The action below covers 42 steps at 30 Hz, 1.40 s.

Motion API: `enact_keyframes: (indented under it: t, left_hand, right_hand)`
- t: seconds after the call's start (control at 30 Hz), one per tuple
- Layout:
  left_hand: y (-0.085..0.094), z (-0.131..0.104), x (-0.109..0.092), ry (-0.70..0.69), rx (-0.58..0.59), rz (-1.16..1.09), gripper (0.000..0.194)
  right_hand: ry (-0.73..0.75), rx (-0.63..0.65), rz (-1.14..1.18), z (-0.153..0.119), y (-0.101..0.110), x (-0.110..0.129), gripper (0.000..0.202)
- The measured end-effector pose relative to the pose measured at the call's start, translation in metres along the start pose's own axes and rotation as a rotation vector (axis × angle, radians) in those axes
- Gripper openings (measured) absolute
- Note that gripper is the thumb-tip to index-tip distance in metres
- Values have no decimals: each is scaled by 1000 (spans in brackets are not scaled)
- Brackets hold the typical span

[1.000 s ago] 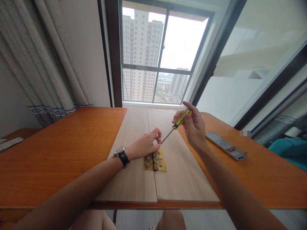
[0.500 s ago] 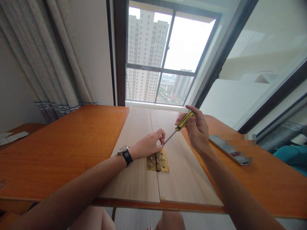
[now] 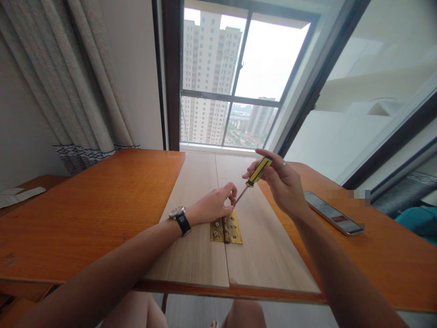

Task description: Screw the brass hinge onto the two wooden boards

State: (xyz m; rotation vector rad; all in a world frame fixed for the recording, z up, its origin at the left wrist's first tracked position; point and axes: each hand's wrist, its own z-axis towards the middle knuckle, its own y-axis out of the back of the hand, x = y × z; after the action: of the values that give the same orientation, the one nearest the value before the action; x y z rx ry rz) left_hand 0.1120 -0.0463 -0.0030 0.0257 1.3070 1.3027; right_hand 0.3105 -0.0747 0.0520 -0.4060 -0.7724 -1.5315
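A brass hinge [image 3: 226,230] lies across the seam between two pale wooden boards [image 3: 191,255], with screws showing on its left leaf and holes on its right leaf. My right hand [image 3: 282,182] grips the yellow and black handle of a screwdriver [image 3: 259,172], whose shaft slants down to the hinge's top right edge. Beside that tip, my left hand [image 3: 216,203] is closed in a pinch over the upper part of the hinge; whatever lies between its fingertips is too small to make out.
The boards rest on an orange-brown wooden table [image 3: 85,205]. A phone [image 3: 332,213] lies to the right of my right forearm. Behind the table stand a window [image 3: 232,98] and, on the left, a grey curtain [image 3: 88,82]. White strips [image 3: 22,197] lie at the far left.
The screwdriver handle has turned and shifted slightly left in my right hand, and the shaft stands a little steeper. My left hand keeps its pinch at the hinge.
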Motion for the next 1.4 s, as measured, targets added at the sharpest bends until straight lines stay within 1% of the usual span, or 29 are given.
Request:
enact_keyframes:
  t: [0.07, 0.23, 0.4, 0.47, 0.57, 0.63, 0.7, 0.77, 0.87, 0.97, 1.07, 1.13, 1.23, 1.3, 1.4]
  left_hand:
    - [0, 0, 0, -5, -3, -2, 26]
    - [-2, 0, 1, -9, -5, -17, 26]
    - [1, -1, 1, -35, -23, 8, 28]
    - [3, -1, 1, -36, -40, 20, 21]
    - [5, 1, 0, -3, -76, 17, 6]
    - [5, 2, 1, 19, -90, 11, 7]
    - [5, 2, 1, 26, -92, 6, 8]
    - [6, 2, 1, 25, -88, 6, 7]
    - [6, 1, 1, 6, -62, 12, 7]
    - [6, 0, 1, -17, -58, 23, 10]
    - [6, 1, 1, -53, -67, 38, 11]
    - [6, 1, 1, -82, -69, 46, 11]
    - [6, 3, 1, -85, -77, 34, 12]
    - [6, 3, 1, -70, -79, 14, 14]
    - [6, 4, 2, -56, -92, -11, 14]
  right_hand:
    - [3, -24, -1, 1, -2, 1, 37]
    - [-38, -170, -17, 6, -7, -1, 27]
    - [-42, -259, -88, 16, -9, -9, 33]
    - [-35, -277, -157, 20, -12, -11, 35]
    - [-39, -229, -258, 27, -19, -10, 31]
    - [-23, -160, -336, 31, -24, -7, 25]
    - [11, -69, -397, 32, -29, -3, 26]
    - [35, 25, -364, 31, -31, 0, 33]
    - [18, 116, -148, 26, -27, 2, 38]
    - [-24, 86, 55, 21, -20, -1, 33]
    - [-68, -5, 135, 21, -16, -5, 29]
    - [-69, -74, 118, 23, -18, -6, 31]
    - [-13, -160, 45, 25, -28, -4, 37]
    - [27, -169, -16, 25, -33, -2, 38]
    - [35, -115, -80, 22, -33, 0, 30]
